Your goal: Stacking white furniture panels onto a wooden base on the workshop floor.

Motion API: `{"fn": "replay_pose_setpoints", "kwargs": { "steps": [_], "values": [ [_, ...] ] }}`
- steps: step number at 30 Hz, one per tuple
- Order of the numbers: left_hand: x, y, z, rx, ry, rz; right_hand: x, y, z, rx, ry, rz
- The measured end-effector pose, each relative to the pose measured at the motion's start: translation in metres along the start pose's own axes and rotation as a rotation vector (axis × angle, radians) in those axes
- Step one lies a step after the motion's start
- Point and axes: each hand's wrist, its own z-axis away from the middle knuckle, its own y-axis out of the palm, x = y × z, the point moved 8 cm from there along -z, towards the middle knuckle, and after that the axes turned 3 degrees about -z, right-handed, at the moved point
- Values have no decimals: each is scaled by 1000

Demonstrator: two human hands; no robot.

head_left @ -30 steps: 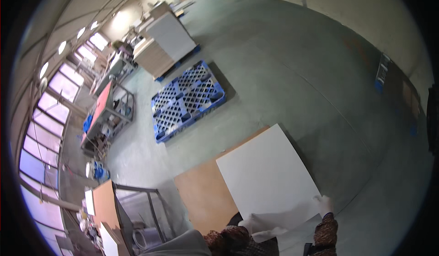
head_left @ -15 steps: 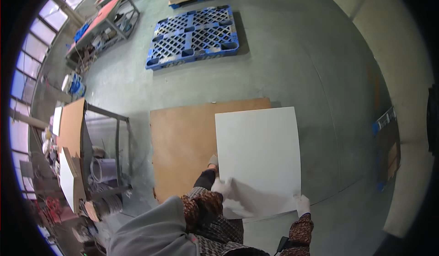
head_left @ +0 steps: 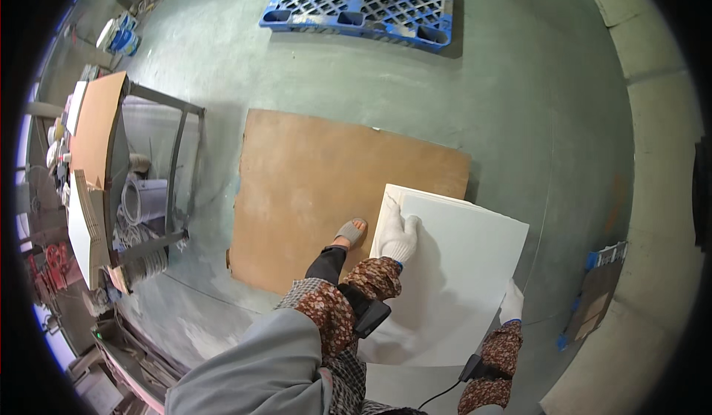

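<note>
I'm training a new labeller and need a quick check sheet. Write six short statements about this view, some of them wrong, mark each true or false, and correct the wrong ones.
1. The left hand is on the white sheet. True.
2. The right hand is at the sheet's right edge. True.
3. Both hands are bare. False: both wear white gloves.
4. A slippered foot is on the brown board. True.
5. The board hides part of the sheet. False: the sheet hides part of the board.
6. The pallet is red. False: it is blue.
</note>
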Motion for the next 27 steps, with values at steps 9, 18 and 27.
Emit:
{"fn": "replay_pose_setpoints", "kwargs": {
  "steps": [9, 18, 27],
  "values": [
    [11, -6, 3, -112, 32, 28, 7, 22, -5, -125, 140, 62],
    [-29, -8, 1, -47, 183, 50, -14, -17, -25, -170, -27, 22],
    [-88, 34, -61, 458, 729, -1132, -166, -26, 205, -804, 386, 628]
  ]
}}
